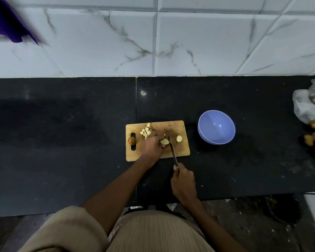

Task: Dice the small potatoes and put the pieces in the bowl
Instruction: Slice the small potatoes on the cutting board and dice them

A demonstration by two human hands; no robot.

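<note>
Head view: left hand (152,145) pinches potato piece (164,141), seemingly; right hand (183,180) grips knife (172,150) alongside.

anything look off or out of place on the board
One thing: a whole potato sits on the board's handle slot at its left edge, where it could roll off. Otherwise nothing stands out.

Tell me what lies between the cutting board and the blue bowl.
Nothing. In the head view, only bare black counter separates the cutting board from the blue bowl. The cut potato half nearest the bowl lies on the board.
</note>
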